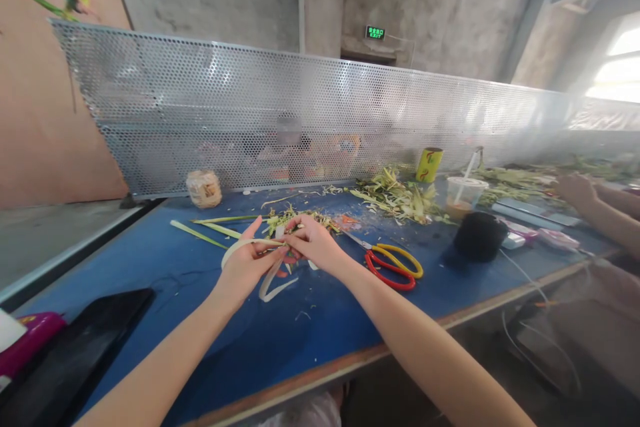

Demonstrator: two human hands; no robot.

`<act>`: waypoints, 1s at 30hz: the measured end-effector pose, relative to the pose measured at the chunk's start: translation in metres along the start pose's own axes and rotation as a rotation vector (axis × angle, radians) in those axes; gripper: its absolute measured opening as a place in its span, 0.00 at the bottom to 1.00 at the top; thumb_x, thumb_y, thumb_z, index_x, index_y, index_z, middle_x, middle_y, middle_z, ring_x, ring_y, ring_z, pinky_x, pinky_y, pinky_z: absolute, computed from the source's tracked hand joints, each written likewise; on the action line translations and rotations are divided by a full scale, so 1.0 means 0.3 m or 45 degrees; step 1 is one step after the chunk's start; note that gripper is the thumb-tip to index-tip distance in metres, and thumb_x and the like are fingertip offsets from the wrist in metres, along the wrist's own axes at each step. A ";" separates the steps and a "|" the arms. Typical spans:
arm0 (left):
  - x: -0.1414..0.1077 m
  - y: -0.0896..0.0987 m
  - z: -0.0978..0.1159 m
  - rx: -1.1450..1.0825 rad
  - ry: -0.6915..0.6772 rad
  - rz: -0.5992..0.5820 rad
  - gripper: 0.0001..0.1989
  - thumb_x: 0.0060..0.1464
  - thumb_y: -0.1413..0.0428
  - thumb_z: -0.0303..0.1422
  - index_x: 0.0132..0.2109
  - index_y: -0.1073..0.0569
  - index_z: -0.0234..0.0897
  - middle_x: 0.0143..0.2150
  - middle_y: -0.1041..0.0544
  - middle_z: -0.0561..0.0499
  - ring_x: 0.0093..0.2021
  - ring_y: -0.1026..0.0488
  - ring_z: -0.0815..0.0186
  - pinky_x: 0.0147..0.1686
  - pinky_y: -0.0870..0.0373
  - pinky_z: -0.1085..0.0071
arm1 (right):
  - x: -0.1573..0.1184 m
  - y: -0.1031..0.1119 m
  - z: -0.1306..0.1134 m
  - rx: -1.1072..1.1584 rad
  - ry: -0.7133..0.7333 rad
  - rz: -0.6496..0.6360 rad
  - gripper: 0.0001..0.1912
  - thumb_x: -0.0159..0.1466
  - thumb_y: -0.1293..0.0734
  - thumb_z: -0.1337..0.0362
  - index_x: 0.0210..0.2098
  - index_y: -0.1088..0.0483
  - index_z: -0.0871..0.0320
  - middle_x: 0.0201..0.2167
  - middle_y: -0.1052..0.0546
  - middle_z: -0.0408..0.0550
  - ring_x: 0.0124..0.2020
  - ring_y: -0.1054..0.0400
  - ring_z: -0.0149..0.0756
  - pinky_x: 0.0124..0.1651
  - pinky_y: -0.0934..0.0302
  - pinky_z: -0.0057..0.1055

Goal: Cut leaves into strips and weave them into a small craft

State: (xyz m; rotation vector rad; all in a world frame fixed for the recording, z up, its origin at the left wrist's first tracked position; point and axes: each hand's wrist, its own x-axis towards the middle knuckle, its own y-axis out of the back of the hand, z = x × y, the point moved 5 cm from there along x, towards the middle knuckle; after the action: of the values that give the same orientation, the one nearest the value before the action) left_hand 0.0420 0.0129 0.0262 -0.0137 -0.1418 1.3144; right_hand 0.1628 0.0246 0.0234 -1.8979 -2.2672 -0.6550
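Observation:
My left hand (249,265) and my right hand (311,240) meet above the blue table, fingertips pinched together. Between them runs a pale, flat leaf strip (273,288); one part loops over the back of my left hand, and a folded end hangs below the fingers. The exact point where the fingers grip is partly hidden. Just beyond the hands lies a heap of leaf scraps (291,217). Green leaf strips (197,233) rest to the left. Scissors with one red and one yellow handle (395,267) lie right of my right hand, blades pointing toward it.
A perforated metal screen (320,120) borders the table's back. Along it stand a wrapped roll (204,188), a leaf pile (395,197), a yellow can (429,165) and a drink cup (463,197). A black spool (480,237) sits right; a black tray-like object (85,347) lies left. Another person's hand (575,190) is far right.

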 end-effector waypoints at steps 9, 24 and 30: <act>0.026 0.038 -0.009 -0.072 -0.101 0.111 0.43 0.37 0.38 0.27 0.60 0.49 0.36 0.28 0.22 0.51 0.25 0.25 0.65 0.30 0.28 0.70 | -0.058 0.011 -0.122 -0.925 0.514 0.175 0.14 0.58 0.41 0.65 0.44 0.41 0.58 0.39 0.32 0.50 0.38 0.38 0.35 0.40 0.45 0.32; 0.023 0.042 0.001 -0.221 -0.130 0.107 0.45 0.33 0.38 0.24 0.59 0.50 0.31 0.25 0.22 0.55 0.24 0.26 0.70 0.27 0.31 0.76 | -0.070 -0.025 -0.130 -0.997 0.794 0.065 0.06 0.58 0.38 0.65 0.30 0.30 0.55 0.43 0.35 0.48 0.44 0.44 0.34 0.50 0.51 0.35; 0.018 0.035 0.017 -0.047 -0.162 0.105 0.44 0.35 0.38 0.27 0.59 0.49 0.33 0.26 0.22 0.53 0.27 0.26 0.67 0.29 0.29 0.73 | -0.022 0.023 -0.084 -0.391 0.480 0.178 0.03 0.55 0.36 0.66 0.27 0.32 0.58 0.33 0.28 0.47 0.38 0.35 0.32 0.44 0.43 0.32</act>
State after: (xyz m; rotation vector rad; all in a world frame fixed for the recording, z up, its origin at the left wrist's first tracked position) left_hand 0.0327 0.0204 0.0307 0.0335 -0.2763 1.3949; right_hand 0.1662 0.0095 0.0455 -1.8353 -1.8679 -1.2763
